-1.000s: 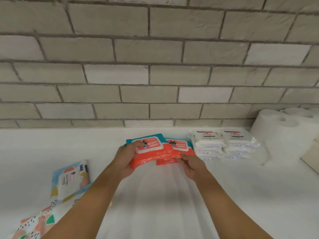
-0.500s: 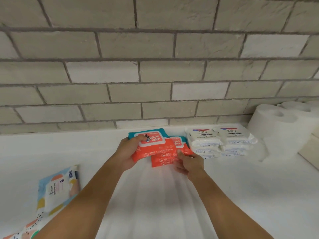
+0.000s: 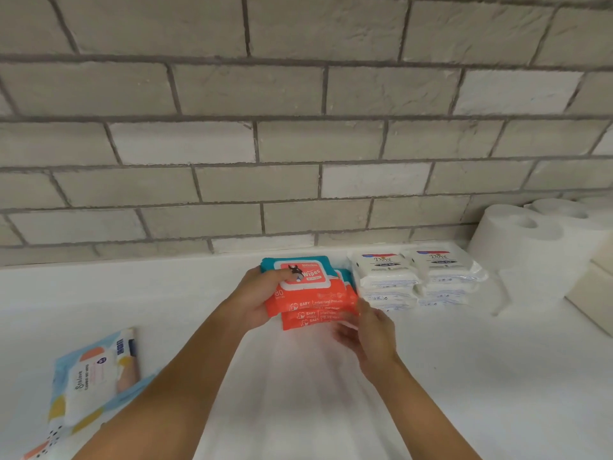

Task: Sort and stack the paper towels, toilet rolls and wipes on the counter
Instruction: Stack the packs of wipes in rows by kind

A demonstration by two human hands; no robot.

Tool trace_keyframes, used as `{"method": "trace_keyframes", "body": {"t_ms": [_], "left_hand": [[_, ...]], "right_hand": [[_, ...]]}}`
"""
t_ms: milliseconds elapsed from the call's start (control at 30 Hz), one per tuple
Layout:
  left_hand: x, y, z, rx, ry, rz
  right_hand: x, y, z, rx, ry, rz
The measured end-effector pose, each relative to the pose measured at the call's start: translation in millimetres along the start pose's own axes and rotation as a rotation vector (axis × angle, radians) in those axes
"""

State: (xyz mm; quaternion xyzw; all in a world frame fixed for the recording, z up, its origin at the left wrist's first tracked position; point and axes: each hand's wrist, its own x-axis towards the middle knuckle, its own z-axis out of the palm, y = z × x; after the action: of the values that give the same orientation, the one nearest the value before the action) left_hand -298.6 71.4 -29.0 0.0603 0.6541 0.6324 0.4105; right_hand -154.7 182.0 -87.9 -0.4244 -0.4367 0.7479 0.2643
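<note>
An orange and teal baby wipes pack (image 3: 308, 287) lies on top of more orange packs (image 3: 311, 319) near the wall on the white counter (image 3: 497, 376). My left hand (image 3: 257, 293) grips the top pack at its left end, thumb on its lid. My right hand (image 3: 368, 330) touches the right front corner of the orange stack with relaxed fingers. To the right sit two stacks of white Dove wipes (image 3: 418, 277). White paper rolls (image 3: 530, 247) stand at the far right.
Pale blue patterned wipes packs (image 3: 96, 376) lie at the front left of the counter. A cream box (image 3: 593, 293) sits at the right edge beside the rolls. A grey brick wall (image 3: 298, 127) backs the counter.
The top orange pack has slid right and now sits squarely over the lower packs. My right hand has drawn back a little from the stack's front to its corner.
</note>
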Motion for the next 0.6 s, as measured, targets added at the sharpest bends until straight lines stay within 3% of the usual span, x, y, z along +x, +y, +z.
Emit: {"method": "trace_keyframes", "body": {"t_ms": [67,133,300,400,600], "left_hand": [[5,1,7,0.035,-0.017,-0.002],[11,1,15,0.089,0.019,0.021],[26,0,32,0.492,0.268,0.207],[28,-4,33,0.652,0.299,0.297],[28,-19,32,0.756,0.293,0.362]], "right_hand": [[-4,-6,4,0.096,-0.171,0.062],[-1,-10,6,0.146,-0.224,0.084],[11,-11,5,0.206,-0.134,0.131],[17,-8,5,0.193,-0.088,0.124],[24,-5,8,0.07,-0.017,0.082]]}}
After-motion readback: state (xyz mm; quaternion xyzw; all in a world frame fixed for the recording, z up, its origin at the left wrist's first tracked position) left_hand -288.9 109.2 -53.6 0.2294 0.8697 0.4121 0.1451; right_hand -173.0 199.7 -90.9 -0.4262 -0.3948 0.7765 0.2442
